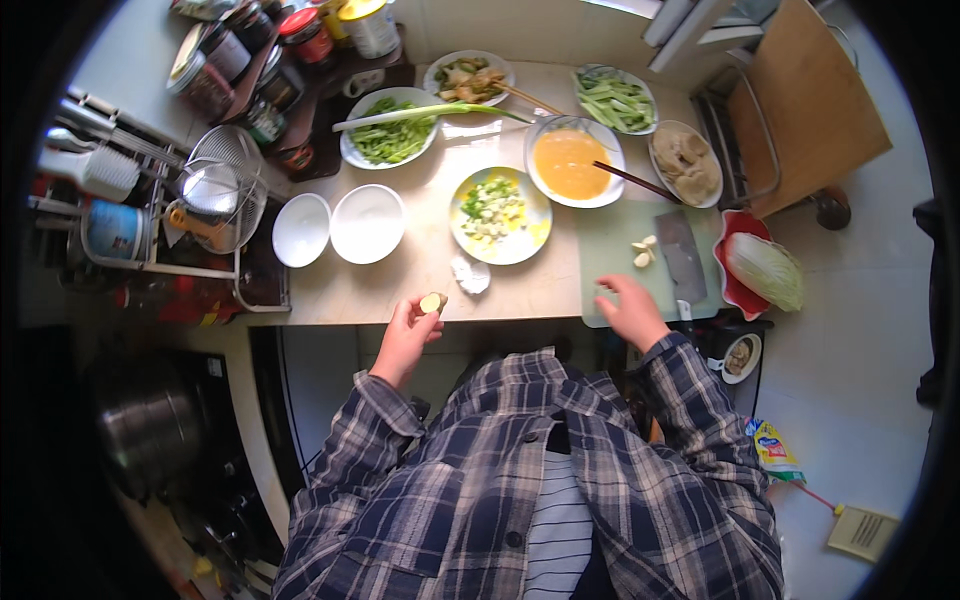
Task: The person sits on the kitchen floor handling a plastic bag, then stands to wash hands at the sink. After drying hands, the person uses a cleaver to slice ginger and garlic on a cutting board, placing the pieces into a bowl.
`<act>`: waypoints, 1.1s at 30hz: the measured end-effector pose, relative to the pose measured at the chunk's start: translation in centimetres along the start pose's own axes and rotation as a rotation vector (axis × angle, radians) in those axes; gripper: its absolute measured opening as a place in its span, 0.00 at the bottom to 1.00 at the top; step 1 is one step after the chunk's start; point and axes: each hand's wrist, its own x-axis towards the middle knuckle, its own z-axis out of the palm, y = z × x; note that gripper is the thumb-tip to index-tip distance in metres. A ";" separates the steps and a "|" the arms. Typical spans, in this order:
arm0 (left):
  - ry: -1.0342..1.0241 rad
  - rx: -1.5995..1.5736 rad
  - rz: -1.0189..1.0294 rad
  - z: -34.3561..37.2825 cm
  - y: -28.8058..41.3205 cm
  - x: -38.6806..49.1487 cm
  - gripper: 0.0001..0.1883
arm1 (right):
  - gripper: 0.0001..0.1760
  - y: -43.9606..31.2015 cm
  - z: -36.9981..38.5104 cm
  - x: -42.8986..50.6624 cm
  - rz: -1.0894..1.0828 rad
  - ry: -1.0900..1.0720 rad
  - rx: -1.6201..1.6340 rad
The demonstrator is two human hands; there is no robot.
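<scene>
Between the thumb and fingers of my left hand (pixel 409 330) is a piece of ginger (pixel 431 302), its pale yellow cut face showing. My right hand (pixel 630 307) is over the near left part of a pale green cutting board (pixel 600 225), holding nothing, with thumb and fingers apart. Several peeled garlic cloves (pixel 643 251) lie on the board just beyond it. To their right rests a cleaver (pixel 681 251), its white handle towards me. A crumpled white tissue or wrapper (pixel 471 275) sits between my hands, by a plate (pixel 540 251) of chopped green and pale pieces.
Two white bowls (pixel 367 225) stand at left. Farther back are a bowl of beaten egg (pixel 571 163) with chopsticks, sliced greens (pixel 615 101), and a scallion (pixel 420 114) across a bowl. A napa cabbage (pixel 765 271) sits in a red dish at right. A wire rack (pixel 187 270) borders the left.
</scene>
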 end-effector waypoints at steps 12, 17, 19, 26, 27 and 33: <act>-0.478 -0.044 -0.166 11.1 3.6 1.1 0.20 | 0.25 14.9 -2.9 -5.0 0.394 0.271 -0.247; -0.459 -0.027 -0.192 15.2 4.2 1.4 0.20 | 0.22 15.4 -2.7 -4.7 0.496 0.359 -0.104; -0.504 -0.125 -0.206 16.5 4.0 1.6 0.21 | 0.21 15.3 -2.9 -4.7 0.534 0.346 -0.123; -0.603 -0.308 -0.192 19.2 3.2 2.0 0.21 | 0.21 14.3 -6.0 -6.7 0.375 0.495 0.055; -0.586 -0.311 -0.181 19.5 3.1 2.1 0.21 | 0.23 13.9 -6.6 -7.3 0.315 0.507 0.045; -0.363 -0.112 0.021 20.9 1.9 1.9 0.21 | 0.19 9.2 -8.3 -11.9 0.128 0.294 0.358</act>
